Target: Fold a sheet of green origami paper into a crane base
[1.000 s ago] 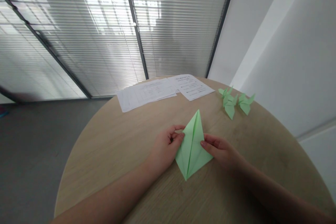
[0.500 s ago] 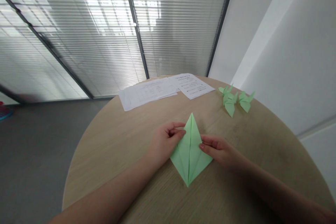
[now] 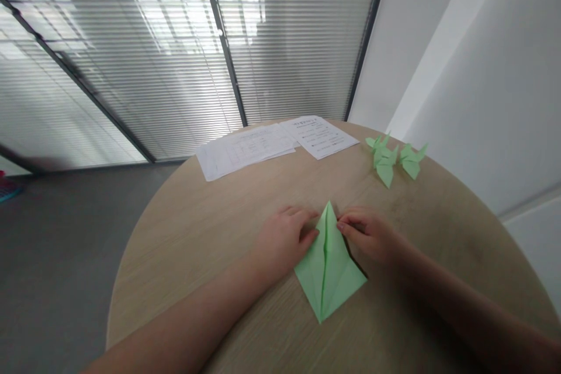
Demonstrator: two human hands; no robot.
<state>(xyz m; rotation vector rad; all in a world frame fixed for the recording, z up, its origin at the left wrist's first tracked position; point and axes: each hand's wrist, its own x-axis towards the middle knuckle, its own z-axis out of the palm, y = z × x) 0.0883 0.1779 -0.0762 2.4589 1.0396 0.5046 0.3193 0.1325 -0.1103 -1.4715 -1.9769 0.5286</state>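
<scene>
1. Two bare hands at one green kite-shaped paper fold, lying flat on the round wooden table. Narrow tip pointing away, wide end toward the body, centre slit running from tip to tail.
2. Left hand: palm down, fingers loosely extended against the fold's upper left edge. Pressing rather than gripping; thumb hidden beneath the hand.
3. Right hand: fingers curled, tips bunched on the upper right edge just beside the tip. Apparently nipping the flap's edge, though thumb contact out of sight.
4. Beyond the hands: white printed sheets and another printed sheet near the far rim, just beside each other. Two finished green paper cranes at the right rim, close together, well apart from the fold.
5. Judged risk: skidding or turning on the smooth top if pressed harder from one side than the other, with only the upper edges pinned and the tail lying free.
6. Judged risk: a crease landing off the centre line, or a crumpled tip, from uneven pull at so narrow a point.
7. Lesser risk: a forearm dragging across the free tail and lifting the layers.
</scene>
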